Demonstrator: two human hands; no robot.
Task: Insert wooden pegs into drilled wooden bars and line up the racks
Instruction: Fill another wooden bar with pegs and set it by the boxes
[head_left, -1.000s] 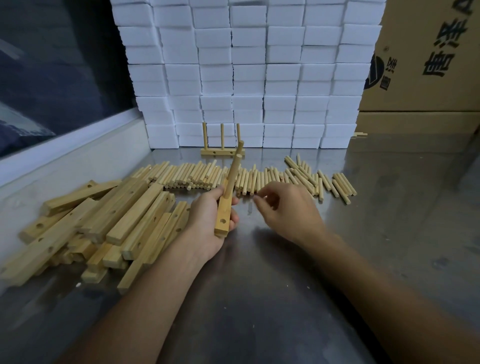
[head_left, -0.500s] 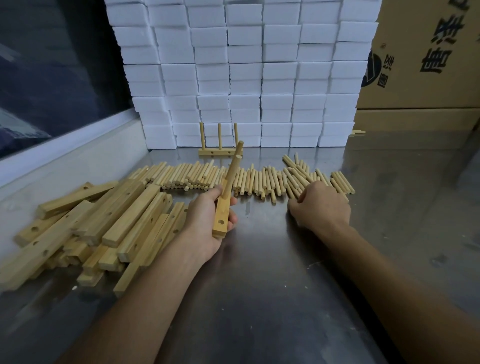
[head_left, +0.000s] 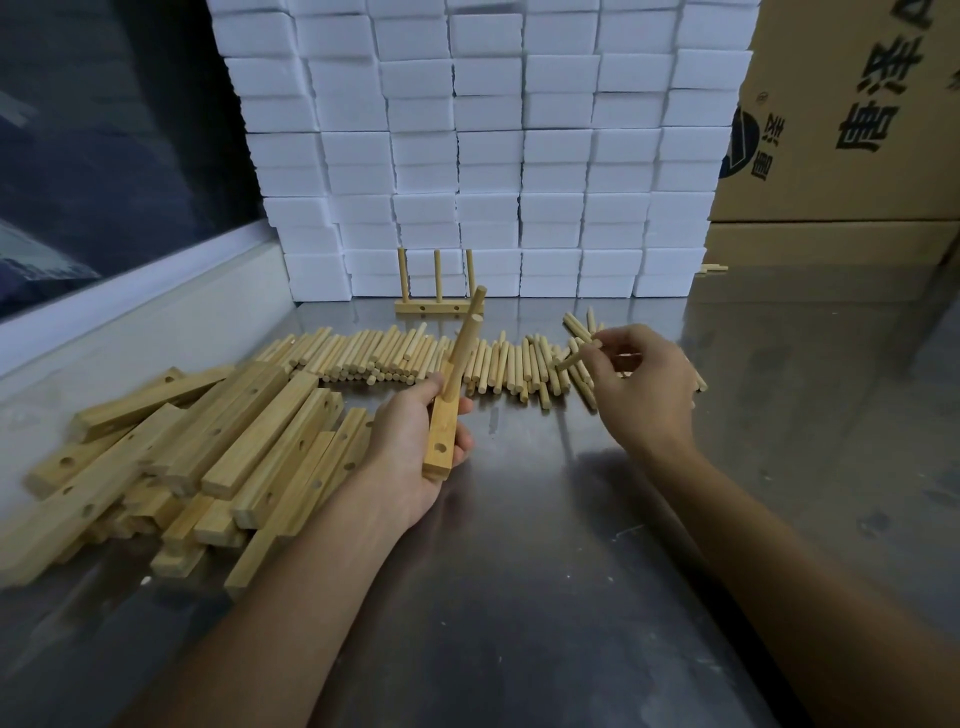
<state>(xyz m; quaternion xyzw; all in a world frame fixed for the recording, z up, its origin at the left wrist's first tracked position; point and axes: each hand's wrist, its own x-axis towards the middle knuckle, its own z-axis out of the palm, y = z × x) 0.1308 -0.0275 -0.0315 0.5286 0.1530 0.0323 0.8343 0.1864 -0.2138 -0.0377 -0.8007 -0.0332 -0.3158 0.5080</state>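
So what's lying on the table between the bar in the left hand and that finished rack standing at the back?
In the head view, the row of loose pegs lies between the bar and the finished rack, then bare metal table.

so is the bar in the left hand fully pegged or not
Not fully. The bar in the left hand carries one peg, and at least one drilled hole near its lower end is empty.

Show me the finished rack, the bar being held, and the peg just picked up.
finished rack (head_left: 439, 308), head view, on its base bar.
held bar (head_left: 440, 434), head view, lower half, above the open hole.
picked-up peg (head_left: 571, 358), head view, mid-shaft.
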